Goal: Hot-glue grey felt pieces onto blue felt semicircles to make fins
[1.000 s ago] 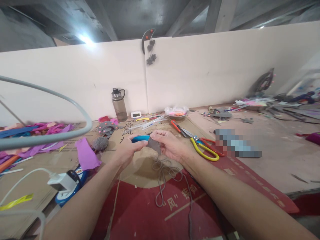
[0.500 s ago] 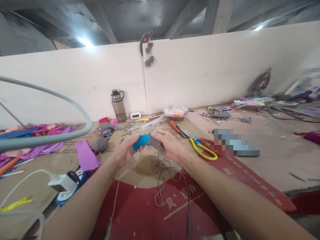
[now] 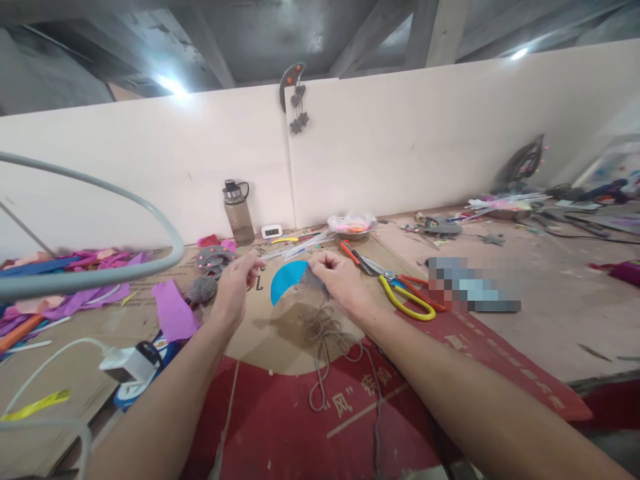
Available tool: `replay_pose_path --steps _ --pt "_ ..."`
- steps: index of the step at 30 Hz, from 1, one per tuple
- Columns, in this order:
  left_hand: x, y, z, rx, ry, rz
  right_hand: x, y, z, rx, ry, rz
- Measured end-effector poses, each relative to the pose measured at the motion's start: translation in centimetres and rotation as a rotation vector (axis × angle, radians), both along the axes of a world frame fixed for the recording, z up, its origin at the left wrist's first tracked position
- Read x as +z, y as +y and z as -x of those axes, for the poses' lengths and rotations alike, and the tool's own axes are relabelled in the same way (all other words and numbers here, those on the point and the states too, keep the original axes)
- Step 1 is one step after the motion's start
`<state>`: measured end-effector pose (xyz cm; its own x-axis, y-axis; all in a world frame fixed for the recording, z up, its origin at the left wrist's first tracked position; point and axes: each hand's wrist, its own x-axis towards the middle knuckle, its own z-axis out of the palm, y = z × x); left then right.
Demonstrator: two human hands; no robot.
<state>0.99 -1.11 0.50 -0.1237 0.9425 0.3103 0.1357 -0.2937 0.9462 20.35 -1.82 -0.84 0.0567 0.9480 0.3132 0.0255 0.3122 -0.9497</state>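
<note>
A blue crescent-shaped piece [image 3: 287,275] is held up over the cardboard, its right end wrapped in grey yarn [image 3: 313,285]. My right hand [image 3: 336,279] pinches that wrapped end between thumb and fingers. Just left of the crescent, apart from it, is my left hand [image 3: 236,288], its fingers loosely bent and nothing visible in them. Loose grey yarn [image 3: 327,343] hangs below the piece and lies in loops on the cardboard sheet [image 3: 280,433]. Scissors with yellow and red handles [image 3: 407,300] rest to the right of my right hand.
An orange cutter [image 3: 351,253] lies by the scissors. Behind stand a water bottle [image 3: 239,213], a small white clock [image 3: 271,231] and a metal bowl [image 3: 353,232]. Purple cloth [image 3: 173,310], a grey yarn ball [image 3: 203,289] and a charger [image 3: 127,365] are at left. A grey tube [image 3: 150,210] arches there.
My left hand has let go of the blue crescent and moved a little left, so more of the blue shows. My right hand keeps its pinch on the yarn-wrapped end.
</note>
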Motion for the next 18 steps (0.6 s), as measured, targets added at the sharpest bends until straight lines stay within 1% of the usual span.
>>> replay_pose_path --steps 1,3,6,8,10,13,16,18 --pt "0.1 -0.3 -0.4 -0.021 0.07 -0.035 0.1 -0.1 0.0 -0.006 -0.012 -0.006" --pt "0.2 -0.9 -1.2 -0.126 0.219 -0.043 0.2 -0.3 0.1 0.02 -0.032 -0.023" --pt "0.1 -1.6 -2.0 -0.237 0.31 -0.011 0.1 -0.6 0.5 0.111 -0.05 -0.033" --pt "-0.2 -1.7 -2.1 -0.255 0.364 0.041 0.0 -0.7 0.8 0.145 -0.058 -0.035" --pt "-0.6 -1.6 -1.8 -0.246 0.403 0.115 0.0 -0.7 0.8 0.177 -0.051 -0.016" --pt "-0.9 -1.2 -1.2 -0.259 0.427 0.165 0.0 -0.6 0.5 0.299 -0.017 0.06" --pt "-0.8 -1.0 -0.9 -0.317 0.437 0.184 0.2 -0.5 -0.2 0.444 -0.025 0.121" --pt "-0.6 -1.0 -0.9 -0.351 0.445 0.204 0.5 -0.4 -0.6 0.474 -0.073 0.128"
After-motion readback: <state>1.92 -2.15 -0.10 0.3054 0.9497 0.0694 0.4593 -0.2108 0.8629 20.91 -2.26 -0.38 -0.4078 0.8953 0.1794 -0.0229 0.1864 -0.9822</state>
